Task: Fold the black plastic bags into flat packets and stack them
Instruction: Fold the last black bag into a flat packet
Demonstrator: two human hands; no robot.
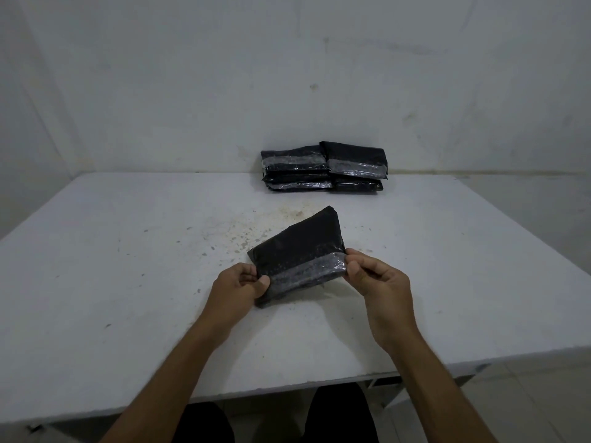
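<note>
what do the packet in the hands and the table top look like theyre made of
Packet: thin black plastic film, glossy, judging by crinkles and glints; a clear shiny strip, probably tape, crosses it.
Table: hard, matte white surface, perhaps painted board or laminate; stains and chipped specks show, material uncertain.

You've got one view here, worn on your head, looking forward and down over the white table [128,266]. It's a wide lens, so the table's edges bow outward. The near edge sits close under the camera, your knees showing below it. The far edge meets the wall [192,75] straight ahead. There's no second view to share anything with.
</note>
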